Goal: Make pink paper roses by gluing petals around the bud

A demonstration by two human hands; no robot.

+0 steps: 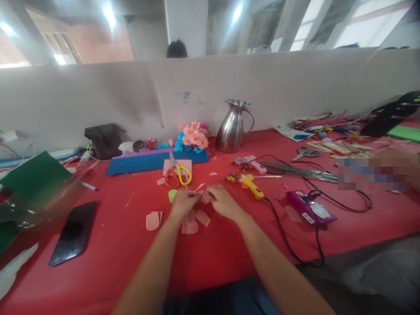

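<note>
Over the red table my left hand [184,203] and my right hand [221,200] meet, fingers pinched on a small pink paper petal [204,197] between them. Loose pink petal pieces [202,218] lie just below the hands. Left of these sits a small stack of pink petals [153,221]. A light green paper piece [172,195] shows beside my left hand. Scissors with red and yellow handles [179,170] rest beyond the hands, partly on a pink paper pad [167,165]. The fingertips partly cover the held petal.
A yellow glue gun [252,186], a pink glue gun [251,164] and a purple power strip [310,208] with cables lie to the right. Behind stand a steel jug [231,129] and pink paper flowers [195,136]. A phone [74,234] lies left; another person's hand [397,168] is far right.
</note>
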